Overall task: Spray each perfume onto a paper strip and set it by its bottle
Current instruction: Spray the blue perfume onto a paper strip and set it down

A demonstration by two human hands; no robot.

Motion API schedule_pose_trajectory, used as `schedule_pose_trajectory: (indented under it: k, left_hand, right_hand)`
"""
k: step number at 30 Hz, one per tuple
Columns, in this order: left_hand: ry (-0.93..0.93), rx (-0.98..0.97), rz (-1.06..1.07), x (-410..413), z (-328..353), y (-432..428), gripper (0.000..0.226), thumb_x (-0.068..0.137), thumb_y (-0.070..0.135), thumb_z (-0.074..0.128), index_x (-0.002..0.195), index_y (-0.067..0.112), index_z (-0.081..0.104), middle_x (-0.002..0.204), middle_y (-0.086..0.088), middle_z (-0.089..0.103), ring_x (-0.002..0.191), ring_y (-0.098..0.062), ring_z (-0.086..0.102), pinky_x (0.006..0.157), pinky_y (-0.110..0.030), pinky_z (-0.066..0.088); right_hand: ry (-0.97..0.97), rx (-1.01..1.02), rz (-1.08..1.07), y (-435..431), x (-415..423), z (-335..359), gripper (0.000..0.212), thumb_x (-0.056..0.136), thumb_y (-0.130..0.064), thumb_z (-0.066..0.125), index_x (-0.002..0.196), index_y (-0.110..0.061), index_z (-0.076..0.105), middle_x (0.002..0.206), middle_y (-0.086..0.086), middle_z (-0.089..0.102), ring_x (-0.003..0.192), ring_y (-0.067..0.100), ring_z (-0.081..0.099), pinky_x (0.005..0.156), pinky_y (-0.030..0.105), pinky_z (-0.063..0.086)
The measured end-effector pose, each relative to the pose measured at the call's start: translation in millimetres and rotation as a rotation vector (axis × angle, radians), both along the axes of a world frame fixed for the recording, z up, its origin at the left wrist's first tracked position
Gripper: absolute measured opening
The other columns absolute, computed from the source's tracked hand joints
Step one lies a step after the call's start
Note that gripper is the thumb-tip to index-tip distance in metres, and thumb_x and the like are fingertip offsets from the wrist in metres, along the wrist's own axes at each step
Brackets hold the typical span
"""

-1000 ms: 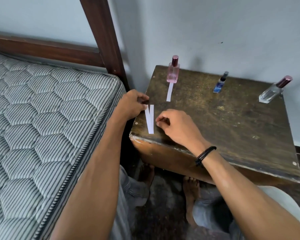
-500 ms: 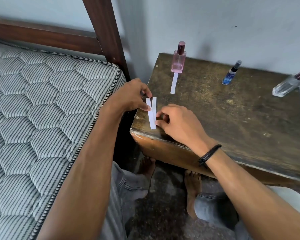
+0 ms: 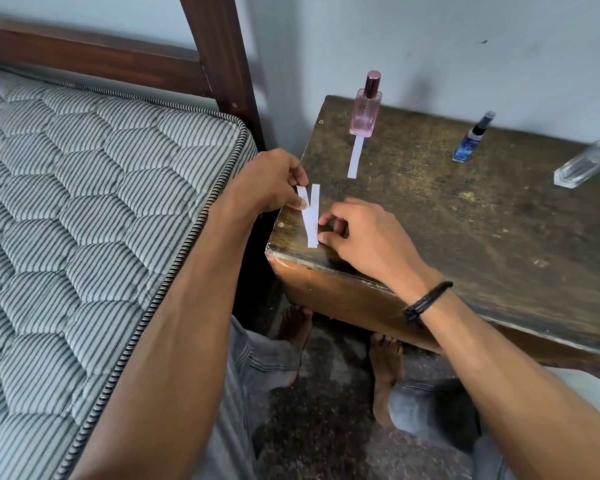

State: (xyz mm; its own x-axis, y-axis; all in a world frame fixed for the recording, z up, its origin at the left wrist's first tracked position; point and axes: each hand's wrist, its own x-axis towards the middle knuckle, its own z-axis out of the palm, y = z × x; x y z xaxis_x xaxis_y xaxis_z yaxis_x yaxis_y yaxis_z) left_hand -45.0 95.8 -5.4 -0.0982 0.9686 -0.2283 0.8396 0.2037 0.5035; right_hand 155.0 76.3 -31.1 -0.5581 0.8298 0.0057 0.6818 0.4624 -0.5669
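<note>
Two white paper strips (image 3: 313,216) lie crossed at the near left corner of a worn wooden table (image 3: 465,230). My left hand (image 3: 271,183) pinches the top end of one strip. My right hand (image 3: 361,233) touches the lower part of the strips with curled fingertips. A pink perfume bottle (image 3: 365,110) stands at the back left with another strip (image 3: 355,157) lying in front of it. A small blue spray bottle (image 3: 471,142) stands further right. A clear bottle with a dark red cap (image 3: 584,168) sits at the right edge of the view.
A striped quilted mattress (image 3: 84,202) on a dark wooden bed frame (image 3: 219,64) fills the left side, close to the table. A pale wall runs behind. Below the table edge are the person's bare feet (image 3: 385,368) and knees on a dark floor.
The view has shifted slightly. My left hand has lifted one strip's top end a little leftward, so the two strips splay apart at the top. My right hand stays at their lower ends.
</note>
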Motion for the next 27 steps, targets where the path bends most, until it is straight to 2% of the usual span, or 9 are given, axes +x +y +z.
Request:
schedule_pose_trajectory:
  k: [7, 9, 11, 14, 17, 19, 22, 25, 27]
  left_hand:
    - [-0.034, 0.001, -0.004, -1, 2, -1, 0.025, 0.073, 0.015, 0.089, 0.093, 0.020, 0.073, 0.098, 0.004, 0.065, 0.090, -0.013, 0.060, 0.082, -0.028, 0.048]
    - [-0.084, -0.001, 0.009, -3, 3, 0, 0.024, 0.072, 0.011, 0.088, 0.084, 0.023, 0.070, 0.092, 0.002, 0.069, 0.081, -0.013, 0.062, 0.083, -0.033, 0.052]
    - [-0.163, -0.008, 0.018, -4, 5, 0, 0.028, 0.071, 0.006, 0.087, 0.078, 0.025, 0.067, 0.090, -0.006, 0.073, 0.080, -0.019, 0.067, 0.086, -0.041, 0.057]
    - [-0.312, -0.026, 0.033, -5, 11, -1, 0.034, 0.071, -0.002, 0.086, 0.087, 0.020, 0.065, 0.097, -0.020, 0.073, 0.078, -0.022, 0.065, 0.087, -0.045, 0.057]
    - [-0.506, -0.095, 0.061, -4, 20, -4, 0.040, 0.076, -0.008, 0.082, 0.107, 0.010, 0.064, 0.087, -0.016, 0.072, 0.074, -0.016, 0.065, 0.073, -0.030, 0.059]
    - [-0.596, -0.129, 0.079, -5, 25, -7, 0.045, 0.076, -0.007, 0.082, 0.115, 0.006, 0.064, 0.088, -0.013, 0.071, 0.074, -0.014, 0.067, 0.070, -0.024, 0.059]
    - [-0.641, -0.161, 0.080, -8, 30, -9, 0.042, 0.078, -0.004, 0.082, 0.116, 0.005, 0.067, 0.086, -0.009, 0.074, 0.074, -0.012, 0.072, 0.069, -0.023, 0.059]
    - [-0.674, -0.156, 0.085, -10, 32, -9, 0.037, 0.081, -0.001, 0.081, 0.115, 0.004, 0.068, 0.084, -0.008, 0.076, 0.078, -0.016, 0.074, 0.076, -0.028, 0.063]
    - [-0.694, -0.141, 0.102, -11, 32, -9, 0.033, 0.083, 0.000, 0.079, 0.114, 0.003, 0.069, 0.083, -0.008, 0.076, 0.079, -0.018, 0.075, 0.074, -0.027, 0.062]
  right_hand:
    - [0.004, -0.016, -0.009, 0, 1, 0, 0.016, 0.091, -0.032, 0.076, 0.106, -0.026, 0.073, 0.090, -0.011, 0.062, 0.082, 0.015, 0.063, 0.074, 0.039, 0.056]
    - [0.023, -0.033, -0.024, 1, 1, 1, 0.016, 0.091, -0.032, 0.076, 0.106, -0.027, 0.073, 0.091, -0.011, 0.064, 0.082, 0.014, 0.064, 0.074, 0.036, 0.055]
    - [0.047, -0.063, -0.051, 1, 3, 1, 0.016, 0.092, -0.032, 0.076, 0.107, -0.028, 0.073, 0.091, -0.013, 0.066, 0.080, 0.011, 0.064, 0.071, 0.029, 0.052]
    - [0.087, -0.096, -0.096, 2, 2, 0, 0.017, 0.092, -0.031, 0.076, 0.108, -0.028, 0.072, 0.087, -0.015, 0.068, 0.078, 0.002, 0.063, 0.068, 0.022, 0.050]
    - [0.195, -0.143, -0.162, 4, 1, 0, 0.021, 0.090, -0.031, 0.079, 0.109, -0.026, 0.072, 0.091, -0.013, 0.067, 0.082, 0.004, 0.064, 0.077, 0.026, 0.053]
    - [0.279, -0.185, -0.211, 7, 0, 2, 0.023, 0.088, -0.032, 0.081, 0.108, -0.026, 0.073, 0.096, -0.012, 0.066, 0.084, 0.004, 0.063, 0.077, 0.022, 0.051]
    - [0.362, -0.281, -0.253, 10, 2, 5, 0.016, 0.088, -0.032, 0.081, 0.103, -0.026, 0.077, 0.094, -0.013, 0.070, 0.082, 0.000, 0.064, 0.073, 0.014, 0.046]
    - [0.432, -0.383, -0.259, 9, 3, 6, 0.004, 0.090, -0.027, 0.079, 0.093, -0.024, 0.080, 0.085, -0.012, 0.075, 0.076, -0.002, 0.065, 0.069, 0.016, 0.046]
    - [0.464, -0.442, -0.263, 9, 3, 7, 0.003, 0.090, -0.024, 0.079, 0.091, -0.021, 0.081, 0.084, -0.009, 0.077, 0.076, 0.000, 0.067, 0.067, 0.017, 0.049]
